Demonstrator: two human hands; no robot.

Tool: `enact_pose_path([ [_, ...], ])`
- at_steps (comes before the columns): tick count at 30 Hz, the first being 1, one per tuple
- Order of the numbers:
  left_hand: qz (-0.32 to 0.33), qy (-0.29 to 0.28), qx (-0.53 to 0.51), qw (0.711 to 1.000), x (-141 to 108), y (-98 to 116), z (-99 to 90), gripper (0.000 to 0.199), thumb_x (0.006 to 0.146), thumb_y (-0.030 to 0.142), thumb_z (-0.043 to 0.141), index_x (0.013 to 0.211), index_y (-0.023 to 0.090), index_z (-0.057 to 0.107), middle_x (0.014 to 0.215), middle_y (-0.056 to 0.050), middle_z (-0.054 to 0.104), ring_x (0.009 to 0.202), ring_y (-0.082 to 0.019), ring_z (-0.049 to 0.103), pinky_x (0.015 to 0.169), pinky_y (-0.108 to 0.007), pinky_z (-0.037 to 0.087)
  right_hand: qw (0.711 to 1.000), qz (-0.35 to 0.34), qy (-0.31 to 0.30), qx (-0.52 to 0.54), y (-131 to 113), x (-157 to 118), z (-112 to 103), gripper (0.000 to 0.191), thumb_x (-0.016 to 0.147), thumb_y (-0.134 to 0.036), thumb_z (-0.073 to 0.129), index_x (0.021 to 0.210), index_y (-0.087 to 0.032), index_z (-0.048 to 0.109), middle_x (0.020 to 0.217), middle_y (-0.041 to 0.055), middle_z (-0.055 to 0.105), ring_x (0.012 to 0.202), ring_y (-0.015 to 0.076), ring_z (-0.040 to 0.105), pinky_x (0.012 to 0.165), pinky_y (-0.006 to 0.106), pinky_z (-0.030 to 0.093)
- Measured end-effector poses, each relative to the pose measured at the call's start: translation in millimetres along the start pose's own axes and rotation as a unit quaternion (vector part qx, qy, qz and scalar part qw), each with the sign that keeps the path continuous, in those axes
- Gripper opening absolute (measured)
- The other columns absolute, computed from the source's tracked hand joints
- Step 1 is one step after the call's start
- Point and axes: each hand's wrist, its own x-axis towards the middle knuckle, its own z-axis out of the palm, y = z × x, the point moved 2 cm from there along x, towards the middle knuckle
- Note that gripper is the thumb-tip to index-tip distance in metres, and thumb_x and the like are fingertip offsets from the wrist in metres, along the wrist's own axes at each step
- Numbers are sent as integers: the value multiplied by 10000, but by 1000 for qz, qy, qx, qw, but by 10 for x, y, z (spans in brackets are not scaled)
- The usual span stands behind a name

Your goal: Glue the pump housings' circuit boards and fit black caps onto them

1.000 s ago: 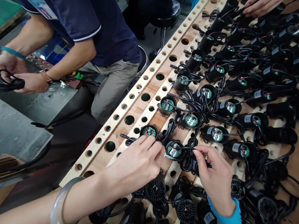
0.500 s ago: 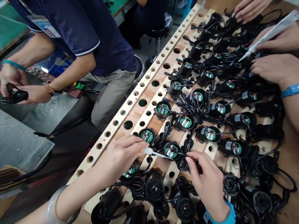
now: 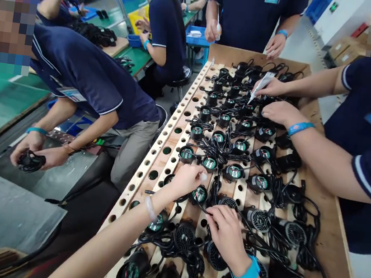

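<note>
My left hand (image 3: 186,181) is closed around a small applicator with a white nozzle (image 3: 203,176); most of it is hidden by the fingers. Just below it stands a round black housing (image 3: 199,194), its top uncovered, showing a green circuit board. To the right, my right hand (image 3: 226,231) bends over the housing's black cable (image 3: 202,209), thumb and fingers closed at it. A coiled cable bundle (image 3: 215,188) lies between the hands. Under my right hand is a black housing with a slotted grille (image 3: 215,254).
Several rows of similar housings sit on a drilled wooden rack (image 3: 140,174) inside a wooden tray (image 3: 343,260). At the right, a co-worker's hand holds a white tube (image 3: 261,86) over the rows. Another co-worker on the left handles a black cabled part (image 3: 31,161).
The view has tilted up, showing more of the room. My left hand has lifted the nozzle away from the housing's rim and turned it. My right hand remains at the cable.
</note>
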Motion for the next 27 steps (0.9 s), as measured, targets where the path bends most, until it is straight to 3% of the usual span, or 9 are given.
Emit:
enact_pose_path([
  [5, 24, -42, 55, 997, 154, -34, 91, 140, 725, 78, 601, 804, 137, 701, 753, -74, 709, 706, -187, 660, 691, -255, 482, 1000, -3, 6, -4, 9, -15, -1, 152, 929, -172, 455, 930, -197, 605, 882, 38, 641, 817, 177, 579, 749, 346, 418],
  [12, 23, -81, 69, 994, 180, -66, 98, 202, 710, 43, 586, 820, 152, 716, 743, -48, 720, 712, -173, 671, 678, -220, 475, 999, 5, -19, 29, 40, -74, -43, 174, 935, -185, 455, 1020, -185, 607, 964, 67, 645, 887, 203, 566, 798, 375, 429],
  [15, 22, -85, 68, 994, 145, -67, 77, 197, 735, 48, 574, 825, 150, 716, 752, -53, 729, 725, -179, 681, 686, -225, 486, 998, 29, -12, 60, 104, -170, -186, 175, 935, -195, 467, 1052, -195, 596, 1001, 66, 634, 932, 199, 565, 832, 361, 453],
  [18, 27, -77, 59, 995, 84, -66, 24, 186, 760, 74, 583, 872, 149, 711, 819, -60, 742, 763, -181, 692, 715, -233, 508, 995, 75, -12, 60, 257, -356, -482, 153, 936, -220, 473, 1025, -210, 597, 970, 47, 634, 885, 178, 588, 795, 324, 478],
  [23, 18, -9, 66, 998, -267, 12, -182, 305, 789, 86, 563, 1076, 129, 654, 968, -112, 723, 858, -233, 689, 783, -341, 535, 986, 168, -9, 16, 407, -837, -1066, 134, 928, -252, 490, 869, -217, 606, 850, 19, 639, 748, 148, 609, 678, 271, 488],
  [25, 46, 57, 127, 989, -566, 141, -268, 297, 835, 168, 567, 1124, 151, 634, 990, -102, 707, 825, -236, 681, 768, -366, 538, 987, 158, -33, 12, 273, -988, -1089, 137, 920, -249, 508, 839, -219, 613, 817, 15, 635, 730, 146, 606, 663, 265, 488],
  [27, 66, 95, 130, 985, -921, 317, -297, 267, 883, 238, 540, 1121, 159, 632, 991, -94, 697, 820, -220, 676, 729, -340, 545, 991, 104, -88, 9, 24, -1059, -921, 122, 906, -222, 529, 842, -219, 633, 823, 21, 645, 776, 163, 616, 709, 284, 500],
])
